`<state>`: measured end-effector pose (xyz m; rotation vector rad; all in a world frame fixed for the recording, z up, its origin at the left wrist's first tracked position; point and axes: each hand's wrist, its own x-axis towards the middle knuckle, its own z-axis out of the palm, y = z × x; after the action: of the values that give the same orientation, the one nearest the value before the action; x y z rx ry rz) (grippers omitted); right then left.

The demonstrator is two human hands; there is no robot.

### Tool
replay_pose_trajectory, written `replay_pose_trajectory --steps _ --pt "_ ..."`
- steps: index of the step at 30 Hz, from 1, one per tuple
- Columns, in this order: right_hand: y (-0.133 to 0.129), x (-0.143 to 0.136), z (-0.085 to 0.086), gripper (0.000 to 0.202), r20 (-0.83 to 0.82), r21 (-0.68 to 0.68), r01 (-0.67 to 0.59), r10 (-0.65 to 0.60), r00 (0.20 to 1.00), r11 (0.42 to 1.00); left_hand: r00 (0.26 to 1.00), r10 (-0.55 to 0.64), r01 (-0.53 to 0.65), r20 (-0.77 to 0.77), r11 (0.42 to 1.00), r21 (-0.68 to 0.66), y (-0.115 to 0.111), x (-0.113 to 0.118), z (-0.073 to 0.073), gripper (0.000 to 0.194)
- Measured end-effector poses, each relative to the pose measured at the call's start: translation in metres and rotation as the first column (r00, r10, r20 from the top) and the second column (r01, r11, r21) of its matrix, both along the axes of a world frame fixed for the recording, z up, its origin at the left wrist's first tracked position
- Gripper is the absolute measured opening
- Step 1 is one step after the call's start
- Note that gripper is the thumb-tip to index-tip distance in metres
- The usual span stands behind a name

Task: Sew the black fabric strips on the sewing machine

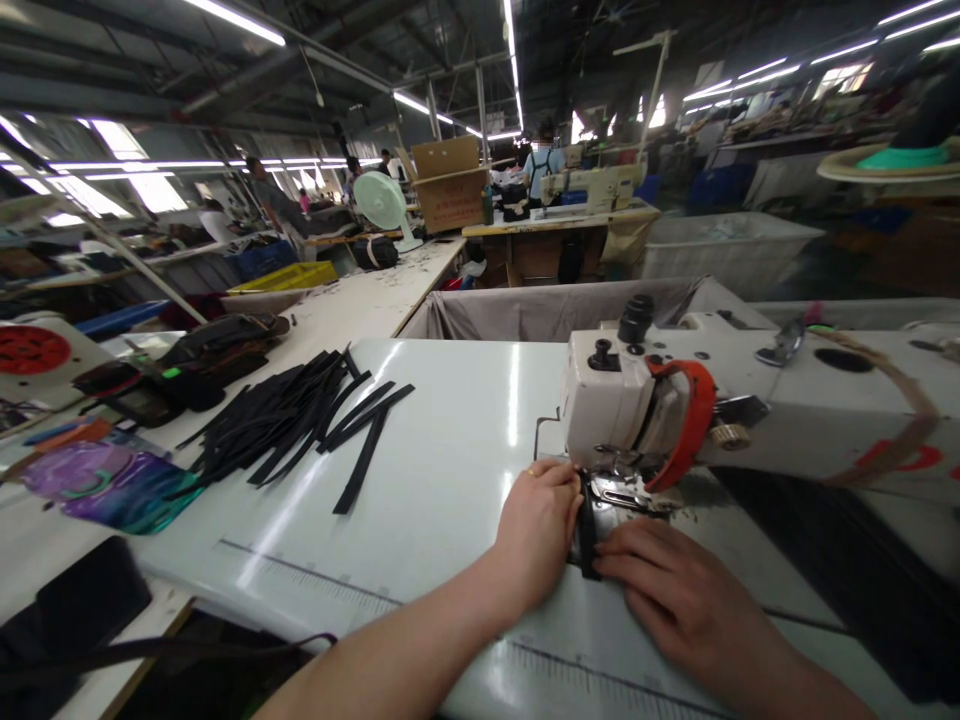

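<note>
Head view: black strip [589, 530] just under the sewing machine's [607, 400] head, my left hand [541, 515] and right hand [671, 575] narrowed, holding it; I'm aligning, I'd judge; next calls for steady guiding. Leftward, loose strips [281, 415] heap the bench [450, 440].

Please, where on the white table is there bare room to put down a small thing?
The tabletop is bare between the black strips and the left hand. Crowded: by the sewing machine, where the right hand also touches a dark strip.
</note>
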<state>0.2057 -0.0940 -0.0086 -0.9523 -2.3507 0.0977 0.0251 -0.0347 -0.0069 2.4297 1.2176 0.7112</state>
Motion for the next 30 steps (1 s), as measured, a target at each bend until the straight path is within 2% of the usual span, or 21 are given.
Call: replay_pose_trajectory --steps 10,14,20,30 --pt "0.012 -0.002 -0.005 0.034 0.1 0.167 0.131 -0.149 0.984 0.977 0.998 -0.053 0.052 -0.029 0.998 -0.031 -0.002 -0.001 0.009 0.024" --pt "0.01 -0.002 -0.007 0.036 0.131 0.148 0.149 -0.168 0.977 0.978 0.998 -0.064 0.063 -0.012 0.997 -0.04 -0.004 -0.005 0.005 0.02" --pt "0.011 -0.002 -0.013 0.037 0.17 0.194 0.189 -0.223 0.96 0.963 0.998 -0.057 0.057 -0.027 0.998 0.001 -0.004 -0.001 -0.002 0.031" --pt "0.013 -0.005 -0.011 0.035 0.19 0.222 0.227 -0.27 0.944 0.948 0.998 -0.03 0.032 -0.054 0.999 0.022 0.004 0.005 -0.005 0.031"
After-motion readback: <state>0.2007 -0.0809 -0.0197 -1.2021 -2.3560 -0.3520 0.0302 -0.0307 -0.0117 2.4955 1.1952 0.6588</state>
